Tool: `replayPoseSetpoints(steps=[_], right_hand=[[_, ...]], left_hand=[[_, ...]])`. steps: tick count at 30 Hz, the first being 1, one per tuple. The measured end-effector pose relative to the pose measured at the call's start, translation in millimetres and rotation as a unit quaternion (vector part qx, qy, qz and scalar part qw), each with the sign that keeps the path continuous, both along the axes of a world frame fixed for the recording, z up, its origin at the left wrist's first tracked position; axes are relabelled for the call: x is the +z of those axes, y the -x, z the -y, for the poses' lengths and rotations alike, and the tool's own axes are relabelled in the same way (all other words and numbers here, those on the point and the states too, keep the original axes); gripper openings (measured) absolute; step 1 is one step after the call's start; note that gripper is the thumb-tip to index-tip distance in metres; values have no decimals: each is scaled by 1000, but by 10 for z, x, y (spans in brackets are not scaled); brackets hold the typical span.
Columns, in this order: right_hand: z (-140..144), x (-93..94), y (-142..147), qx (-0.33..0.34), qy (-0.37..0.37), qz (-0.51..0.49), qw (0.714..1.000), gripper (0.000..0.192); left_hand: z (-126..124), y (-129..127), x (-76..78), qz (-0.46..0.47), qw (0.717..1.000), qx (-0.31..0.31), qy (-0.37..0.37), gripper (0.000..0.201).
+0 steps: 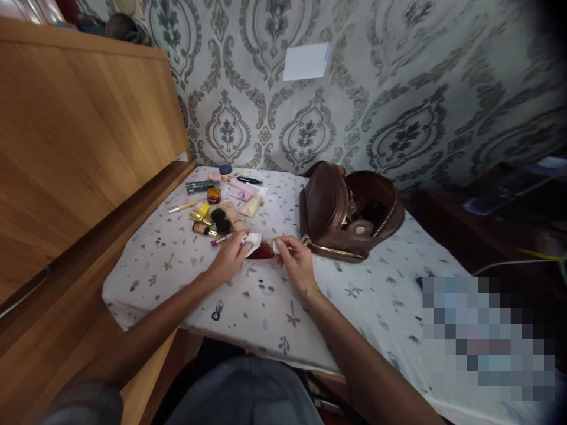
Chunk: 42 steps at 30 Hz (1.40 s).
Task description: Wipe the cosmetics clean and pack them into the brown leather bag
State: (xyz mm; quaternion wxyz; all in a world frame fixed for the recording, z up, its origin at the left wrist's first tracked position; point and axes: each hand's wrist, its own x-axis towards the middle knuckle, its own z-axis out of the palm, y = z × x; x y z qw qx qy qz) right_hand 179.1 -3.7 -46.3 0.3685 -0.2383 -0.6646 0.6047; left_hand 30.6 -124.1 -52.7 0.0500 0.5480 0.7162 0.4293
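dark red tube lying on the counter, just in front of the brown bag, spanned between both hands. left hand curled closed over a white tissue, pressing it against the tube's near-left end. right hand pinching the tube's other end, a scrap of white showing at the fingertips; cannot tell whether cap or more tissue.

judged step: wiping the tube clean. to do well: steady the bag-side end with the right hand, draw the tissue along the tube in one direction, turn the tube to reach the underside, keep the smeared face of the tissue off the patterned cloth.

tube touching both hands, its middle bare between them, low on the cloth.

left of the bag and beyond the hands: cluster of cosmetics, including small gold-capped pieces, an orange-lidded jar, pale tubes, a black pen-like stick. bag unzipped, mouth gaping toward the hands, dark contents inside, not identifiable. wooden cabinet far left of the bag, flush against the counter edge.
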Motion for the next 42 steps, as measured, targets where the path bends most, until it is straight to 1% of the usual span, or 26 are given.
replayPoseSetpoints(steps=[4,5,6,8,9,11,14,18,20,22,23,24,26,28,29,30,32,34,36,38,39,40,42], right_hand=[[-4,-17,19,-3,99,-15,995,41],[-7,-23,24,-3,121,-20,992,42],[-8,-27,28,-2,136,-23,990,43],[-10,-32,33,-1,148,-28,989,43],[-9,-32,34,0,147,-28,989,43],[-8,-22,35,6,135,-27,990,43],[-9,23,24,24,109,-32,993,41],[-6,152,-59,74,63,-24,995,40],[4,224,-133,95,45,-18,994,39],[21,280,-208,94,29,-21,995,35],[30,300,-241,85,19,-22,996,33],[40,316,-270,71,8,-21,997,31],[53,344,-319,37,-15,-14,999,28],[48,393,-371,7,-31,-5,999,28],[34,434,-405,-4,-38,1,999,29],[11,491,-446,-11,-47,9,999,30],[-66,659,-558,-21,-76,30,996,32],[-188,894,-709,-40,-120,52,991,34],[-352,1165,-873,-87,-166,65,980,35],[-552,1421,-1016,-153,-230,70,959,37],[-661,1528,-1069,-184,-265,83,943,38],[-772,1615,-1107,-197,-294,101,930,38],[-986,1727,-1145,-211,-354,144,900,36]], left_hand=[[-73,-98,54,54,998,-4,13,49],[-82,-114,69,68,997,-7,21,50],[-89,-128,87,80,996,-12,29,49],[-104,-148,129,102,994,-23,33,39],[-114,-154,151,108,993,-26,30,34],[-141,-156,193,124,992,-20,19,32],[-194,-121,224,175,984,18,19,40],[-273,-63,195,219,974,57,10,51],[-320,-81,184,252,965,72,-4,53],[-363,-146,202,289,953,89,-12,56],[-379,-194,225,275,958,83,-12,56],[-388,-248,256,237,969,69,-8,57],[-390,-365,330,102,994,27,-5,53],[-381,-464,398,-24,1000,-9,-16,44],[-379,-498,426,-64,997,-25,-24,40],[-381,-519,450,-85,995,-42,-34,36],[-403,-527,497,-82,992,-78,-47,31],[-459,-520,560,-41,992,-108,-50,29],[-562,-540,642,16,992,-121,-30,31],[-721,-615,729,48,988,-143,2,34],[-819,-672,769,48,985,-165,15,35],[-924,-739,803,39,981,-188,25,39],[-1135,-879,851,20,972,-227,50,49]])
